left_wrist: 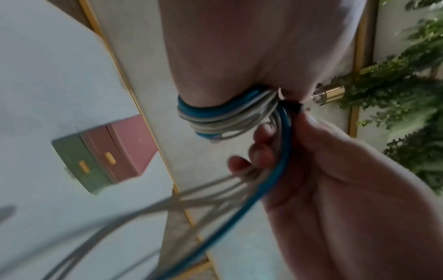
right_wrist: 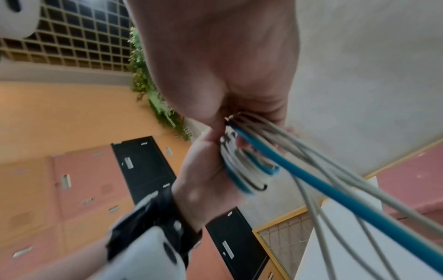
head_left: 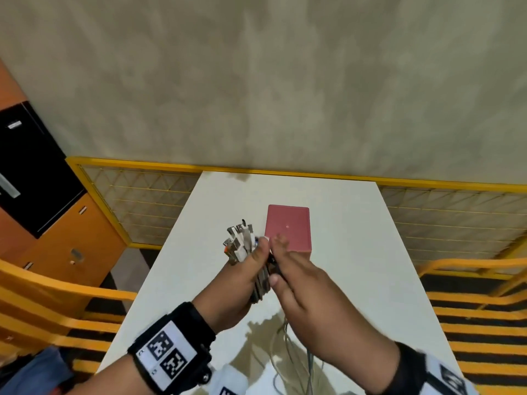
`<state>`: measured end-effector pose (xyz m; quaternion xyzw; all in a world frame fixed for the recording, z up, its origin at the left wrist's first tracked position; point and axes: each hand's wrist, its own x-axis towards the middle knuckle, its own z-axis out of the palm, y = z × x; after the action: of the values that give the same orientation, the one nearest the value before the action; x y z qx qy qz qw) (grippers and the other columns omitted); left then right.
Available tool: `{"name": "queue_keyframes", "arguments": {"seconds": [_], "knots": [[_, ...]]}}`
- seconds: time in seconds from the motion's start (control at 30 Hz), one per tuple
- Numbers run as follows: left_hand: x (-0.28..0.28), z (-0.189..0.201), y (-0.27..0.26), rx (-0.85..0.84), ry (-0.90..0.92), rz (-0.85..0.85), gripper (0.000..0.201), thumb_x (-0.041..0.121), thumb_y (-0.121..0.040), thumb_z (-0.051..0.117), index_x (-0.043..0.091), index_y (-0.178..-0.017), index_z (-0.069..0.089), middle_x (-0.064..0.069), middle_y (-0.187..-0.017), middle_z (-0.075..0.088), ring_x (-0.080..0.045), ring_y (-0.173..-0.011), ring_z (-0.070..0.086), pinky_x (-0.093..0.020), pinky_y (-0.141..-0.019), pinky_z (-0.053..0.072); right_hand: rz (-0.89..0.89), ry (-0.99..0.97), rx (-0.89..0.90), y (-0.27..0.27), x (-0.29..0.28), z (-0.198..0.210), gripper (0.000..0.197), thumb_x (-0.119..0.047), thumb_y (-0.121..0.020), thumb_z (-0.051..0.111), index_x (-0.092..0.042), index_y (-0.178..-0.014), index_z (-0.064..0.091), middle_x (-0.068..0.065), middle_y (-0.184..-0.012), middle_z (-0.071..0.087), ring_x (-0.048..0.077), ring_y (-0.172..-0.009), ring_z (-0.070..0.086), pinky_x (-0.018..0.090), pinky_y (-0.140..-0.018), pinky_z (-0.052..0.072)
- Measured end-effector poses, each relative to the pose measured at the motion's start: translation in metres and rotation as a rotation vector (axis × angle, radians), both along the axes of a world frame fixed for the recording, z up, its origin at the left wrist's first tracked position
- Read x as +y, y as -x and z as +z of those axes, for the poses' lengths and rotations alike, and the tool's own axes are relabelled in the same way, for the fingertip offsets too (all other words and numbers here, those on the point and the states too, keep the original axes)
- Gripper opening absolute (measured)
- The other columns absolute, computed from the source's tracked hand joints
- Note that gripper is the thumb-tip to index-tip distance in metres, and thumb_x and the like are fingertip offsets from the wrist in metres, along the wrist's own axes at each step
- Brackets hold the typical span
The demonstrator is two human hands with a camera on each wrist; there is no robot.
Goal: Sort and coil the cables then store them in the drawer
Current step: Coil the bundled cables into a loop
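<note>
Over the white table (head_left: 370,252) my left hand (head_left: 248,263) grips a bundle of white and blue cables (head_left: 239,243), with the USB plugs sticking up out of the fist. Loops of the coil (left_wrist: 223,117) wrap round that hand. My right hand (head_left: 282,266) meets it and pinches the loose strands (left_wrist: 275,170), one blue and several grey-white. Those strands (head_left: 288,346) trail down onto the table near me. The small drawer box (head_left: 288,228), pink on top, stands just behind my hands. In the left wrist view the drawer box (left_wrist: 105,153) shows a green and a pink drawer front, both closed.
A yellow mesh fence (head_left: 142,201) runs behind the table and yellow railings (head_left: 57,295) flank both sides. Orange and black lockers (head_left: 37,178) stand at the left. Green plants (left_wrist: 407,94) hang on the right-hand side.
</note>
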<state>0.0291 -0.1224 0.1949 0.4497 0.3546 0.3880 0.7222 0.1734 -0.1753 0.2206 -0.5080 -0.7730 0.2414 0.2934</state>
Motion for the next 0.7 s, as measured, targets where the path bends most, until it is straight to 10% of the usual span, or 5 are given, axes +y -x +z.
{"name": "queue_keyframes", "arguments": {"seconds": [0.13, 0.23, 0.33, 0.7], "knots": [[-0.003, 0.010, -0.015, -0.130, 0.071, 0.049, 0.064, 0.051, -0.078, 0.064, 0.005, -0.123, 0.068, -0.009, -0.125, 0.070, -0.016, -0.115, 0.067, -0.023, -0.083, 0.057, -0.043, -0.140, -0.048, 0.010, -0.003, -0.011, 0.053, -0.017, -0.097, 0.040, -0.023, -0.149, 0.032, 0.000, -0.146, 0.039, 0.015, -0.126, 0.049, 0.019, -0.097, 0.044], [-0.001, 0.016, -0.019, -0.217, 0.106, 0.060, 0.051, 0.036, -0.084, 0.064, 0.003, -0.123, 0.067, -0.012, -0.126, 0.069, -0.019, -0.110, 0.069, -0.031, -0.084, 0.059, -0.098, -0.072, 0.192, 0.003, -0.004, -0.018, 0.066, -0.014, -0.093, 0.055, -0.043, -0.146, 0.029, -0.012, -0.140, 0.050, 0.000, -0.122, 0.052, 0.004, -0.091, 0.040], [0.006, 0.016, -0.023, -0.327, 0.165, 0.080, 0.044, 0.021, -0.084, 0.056, 0.000, -0.122, 0.065, -0.010, -0.120, 0.071, -0.023, -0.094, 0.073, -0.036, -0.076, 0.061, -0.139, 0.011, 0.381, -0.002, 0.005, -0.026, 0.068, -0.013, -0.085, 0.066, -0.062, -0.119, 0.033, -0.015, -0.114, 0.063, 0.003, -0.103, 0.065, 0.023, -0.088, 0.054], [0.035, 0.008, -0.031, -0.436, 0.176, 0.293, 0.023, 0.016, -0.095, 0.052, 0.008, -0.087, 0.072, -0.007, -0.096, 0.076, -0.017, -0.094, 0.073, -0.030, -0.088, 0.056, -0.232, 0.352, 0.616, 0.007, 0.028, -0.067, 0.023, -0.008, -0.071, 0.066, -0.019, -0.086, 0.052, -0.004, -0.064, 0.057, 0.014, -0.057, 0.055, 0.044, -0.056, 0.051]]}}
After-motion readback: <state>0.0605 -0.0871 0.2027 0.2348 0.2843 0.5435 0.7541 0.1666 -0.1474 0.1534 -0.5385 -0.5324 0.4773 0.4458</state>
